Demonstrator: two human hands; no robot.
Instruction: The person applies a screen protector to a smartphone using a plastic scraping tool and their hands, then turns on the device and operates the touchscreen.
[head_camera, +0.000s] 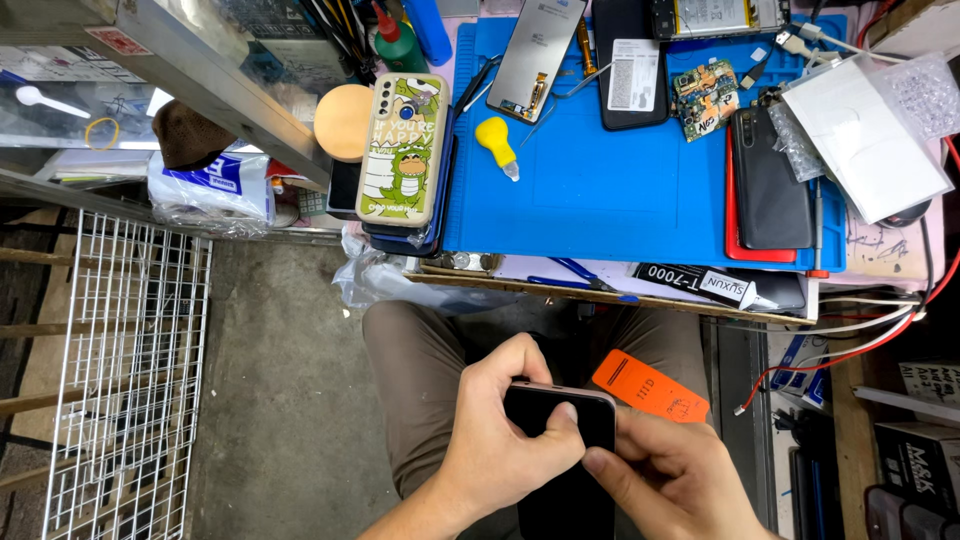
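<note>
Over my lap I hold a black smartphone with both hands. My left hand wraps its left edge, thumb pressed on the dark screen near the top. My right hand grips the phone's right side, fingers curled against the edge. An orange tag with scribbled marks sticks out just above my right hand, beside the phone's top corner. The lower part of the phone is hidden between my hands.
A blue work mat covers the bench ahead, with a cartoon phone case, a yellow-handled tool, a circuit board, a phone on a red case and a detached screen. A wire rack stands at left. Cables hang at right.
</note>
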